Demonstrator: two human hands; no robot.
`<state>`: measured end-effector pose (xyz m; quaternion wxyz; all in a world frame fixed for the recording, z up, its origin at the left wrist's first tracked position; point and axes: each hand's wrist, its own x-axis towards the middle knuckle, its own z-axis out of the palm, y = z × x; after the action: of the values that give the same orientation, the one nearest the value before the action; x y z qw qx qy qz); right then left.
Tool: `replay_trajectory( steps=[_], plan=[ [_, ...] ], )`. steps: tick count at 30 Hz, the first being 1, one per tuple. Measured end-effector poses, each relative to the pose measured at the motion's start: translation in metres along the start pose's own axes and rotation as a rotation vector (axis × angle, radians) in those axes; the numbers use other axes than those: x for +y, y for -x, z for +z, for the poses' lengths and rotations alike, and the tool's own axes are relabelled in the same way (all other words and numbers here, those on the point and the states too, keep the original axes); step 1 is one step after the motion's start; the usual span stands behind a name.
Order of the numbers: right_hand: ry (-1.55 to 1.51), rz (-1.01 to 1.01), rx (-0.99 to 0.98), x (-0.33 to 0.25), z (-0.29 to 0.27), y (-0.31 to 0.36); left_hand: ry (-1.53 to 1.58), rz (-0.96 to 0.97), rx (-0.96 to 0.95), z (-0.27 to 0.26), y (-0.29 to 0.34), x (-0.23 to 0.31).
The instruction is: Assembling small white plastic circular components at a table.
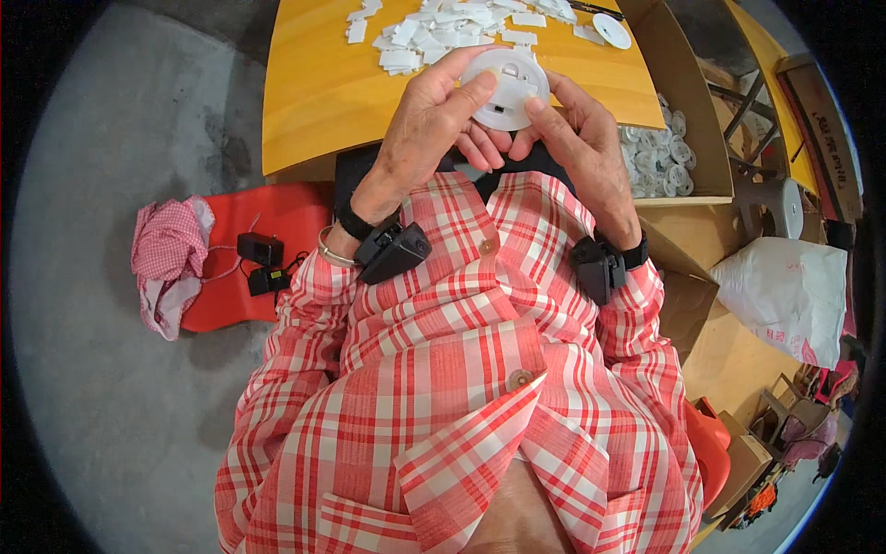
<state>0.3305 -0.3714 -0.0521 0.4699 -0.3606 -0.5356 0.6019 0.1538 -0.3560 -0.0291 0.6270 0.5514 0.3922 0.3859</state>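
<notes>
Between both hands, above the near edge of the yellow table, is a round white plastic disc with a small dark slot and a rectangular panel on its face. My left hand grips its left side, the thumb pressed on the face. On the right side my right hand holds it too, with its thumb near the panel's edge. Fingers of both hands curl beneath the disc. Behind it on the tabletop lies a pile of flat white plastic pieces. Another white disc rests near the table's far right.
An open cardboard box at the right holds many round white parts. Beyond it sits a white sack. To the left, a red stool bears a checked cloth and black adapters.
</notes>
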Motion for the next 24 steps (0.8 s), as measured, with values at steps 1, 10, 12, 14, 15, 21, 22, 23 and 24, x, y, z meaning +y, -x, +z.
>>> replay_trajectory(
  steps=[1,10,12,14,15,21,22,23,24],
  plan=[
    [-0.001,0.001,0.003,0.003,-0.001,-0.001,-0.006,0.013,0.016,0.001,-0.001,-0.001],
    [-0.022,-0.075,0.034,0.021,-0.005,-0.004,-0.097,0.014,0.053,0.006,-0.006,-0.012],
    [0.012,-0.072,0.04,0.024,-0.005,-0.005,-0.106,0.015,0.055,0.005,-0.008,-0.014],
    [-0.003,-0.06,0.041,0.024,-0.006,-0.007,-0.113,0.018,0.054,0.004,-0.012,-0.012],
    [-0.018,-0.048,0.041,0.023,-0.006,-0.009,-0.121,0.012,0.049,0.004,-0.014,-0.011],
    [0.139,-0.033,0.101,-0.014,-0.012,-0.014,-0.124,-0.112,-0.1,0.0,-0.02,0.032],
    [0.142,-0.056,0.097,-0.021,-0.015,-0.013,-0.138,-0.175,-0.168,-0.001,-0.021,0.043],
    [0.163,-0.044,0.127,-0.023,-0.019,-0.01,-0.193,-0.223,-0.194,-0.004,-0.024,0.045],
    [0.184,-0.032,0.16,-0.029,-0.023,-0.007,-0.201,-0.208,-0.193,-0.008,-0.027,0.05]
  ],
)
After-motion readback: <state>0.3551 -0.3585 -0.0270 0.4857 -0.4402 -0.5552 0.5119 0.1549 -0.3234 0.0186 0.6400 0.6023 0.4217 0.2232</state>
